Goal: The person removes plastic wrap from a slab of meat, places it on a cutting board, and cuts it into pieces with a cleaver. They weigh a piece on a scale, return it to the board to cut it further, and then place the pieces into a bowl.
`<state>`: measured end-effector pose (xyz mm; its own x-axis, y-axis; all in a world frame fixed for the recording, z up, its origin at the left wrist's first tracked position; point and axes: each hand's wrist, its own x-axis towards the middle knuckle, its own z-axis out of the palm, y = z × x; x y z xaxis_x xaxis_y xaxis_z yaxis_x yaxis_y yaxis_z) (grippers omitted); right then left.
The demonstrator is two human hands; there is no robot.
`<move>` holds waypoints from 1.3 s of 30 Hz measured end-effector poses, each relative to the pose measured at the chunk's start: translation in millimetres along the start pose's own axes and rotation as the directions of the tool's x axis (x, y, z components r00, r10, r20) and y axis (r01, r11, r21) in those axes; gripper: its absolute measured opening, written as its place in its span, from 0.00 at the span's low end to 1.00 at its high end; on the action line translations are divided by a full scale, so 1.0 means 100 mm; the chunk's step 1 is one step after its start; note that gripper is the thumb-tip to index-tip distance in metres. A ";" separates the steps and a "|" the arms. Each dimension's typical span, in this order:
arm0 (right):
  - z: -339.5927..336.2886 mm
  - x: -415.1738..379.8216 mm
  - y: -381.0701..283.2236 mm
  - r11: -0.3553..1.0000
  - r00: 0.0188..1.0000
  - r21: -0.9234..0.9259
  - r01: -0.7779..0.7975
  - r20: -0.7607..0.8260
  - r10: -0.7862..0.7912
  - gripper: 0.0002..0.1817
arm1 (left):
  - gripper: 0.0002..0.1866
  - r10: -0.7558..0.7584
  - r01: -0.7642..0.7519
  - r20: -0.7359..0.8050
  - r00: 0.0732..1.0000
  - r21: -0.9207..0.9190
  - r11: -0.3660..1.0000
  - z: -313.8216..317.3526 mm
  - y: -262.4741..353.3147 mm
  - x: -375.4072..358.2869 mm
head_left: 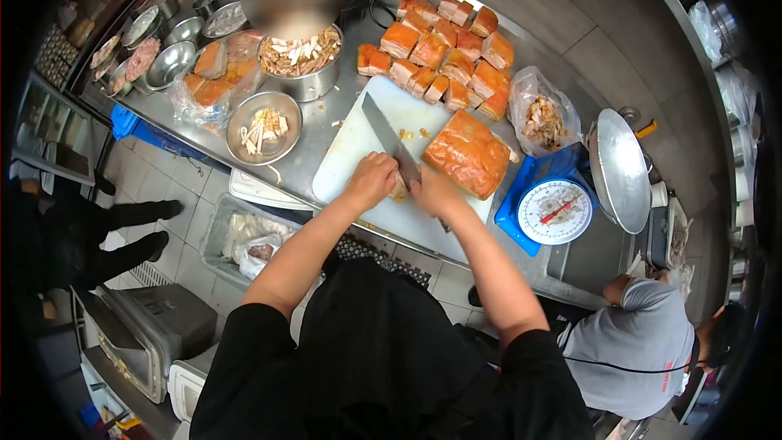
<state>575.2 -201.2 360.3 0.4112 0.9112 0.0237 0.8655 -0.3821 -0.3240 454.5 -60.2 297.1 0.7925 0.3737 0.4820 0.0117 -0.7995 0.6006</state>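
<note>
My right hand (pixel 436 194) grips the handle of a large knife (pixel 381 128), whose broad blade slants up and left over the white cutting board (pixel 342 161). My left hand (pixel 372 182) is curled closed beside the blade, fingertips down on a small tan piece of meat (pixel 399 190), mostly hidden between the hands. Just right of the knife lies a big slab of roast pork (pixel 467 153) with glossy orange-brown skin. A few small scraps (pixel 414 134) sit on the board behind the blade.
Many cut pork blocks (pixel 440 49) stand behind the board. Rightward are a bag of scraps (pixel 544 118), a blue dial scale (pixel 555 212) and a metal pan (pixel 621 171). Leftward are a bowl of strips (pixel 265 129) and a full pot (pixel 314 80). A person in grey (pixel 631 346) is nearby.
</note>
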 end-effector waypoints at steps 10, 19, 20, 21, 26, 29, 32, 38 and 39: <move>-0.40 0.05 -0.37 0.933 0.888 0.172 -0.317 0.399 0.228 0.25 | 0.06 0.009 -0.007 0.033 0.999 -0.068 0.998 -0.10 0.01 -0.05; -0.15 -0.05 -0.29 0.973 0.941 0.055 -0.224 0.274 0.201 0.22 | 0.06 0.019 -0.017 0.041 0.999 -0.034 0.999 -0.15 0.00 -0.08; -0.33 0.04 -0.39 0.926 0.900 0.181 -0.333 0.355 0.254 0.22 | 0.06 0.019 -0.018 0.042 0.999 -0.032 0.999 -0.16 0.00 -0.10; -0.58 0.11 -0.45 0.917 0.852 0.201 -0.343 0.478 0.214 0.22 | 0.06 0.010 -0.007 0.056 0.998 -0.055 0.998 -0.18 0.01 -0.13; -0.23 -0.08 -0.38 0.951 0.851 0.059 -0.305 0.465 0.244 0.27 | 0.05 0.028 -0.028 -0.029 0.999 -0.016 0.999 -0.11 -0.03 -0.11; -0.30 0.00 -0.42 0.945 0.885 0.079 -0.318 0.383 0.265 0.31 | 0.07 0.009 -0.008 0.040 0.999 -0.028 1.000 -0.15 -0.02 -0.10; -0.59 0.11 -0.40 0.909 0.839 0.185 -0.373 0.486 0.246 0.32 | 0.06 0.059 -0.061 -0.050 0.997 -0.054 0.997 -0.19 0.01 -0.08; -0.23 -0.08 -0.50 0.938 0.866 0.054 -0.342 0.407 0.292 0.26 | 0.06 0.045 -0.047 -0.042 0.998 -0.031 0.998 -0.17 0.00 -0.11; -0.30 0.01 -0.49 0.913 0.851 0.128 -0.388 0.429 0.302 0.24 | 0.06 0.049 -0.050 -0.026 0.998 -0.054 0.997 -0.19 -0.02 -0.09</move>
<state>542.1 -186.1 404.9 0.4887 0.7262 -0.4836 0.5937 -0.6829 -0.4256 435.3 -53.2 303.7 0.7759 0.3465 0.5271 -0.0607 -0.7907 0.6092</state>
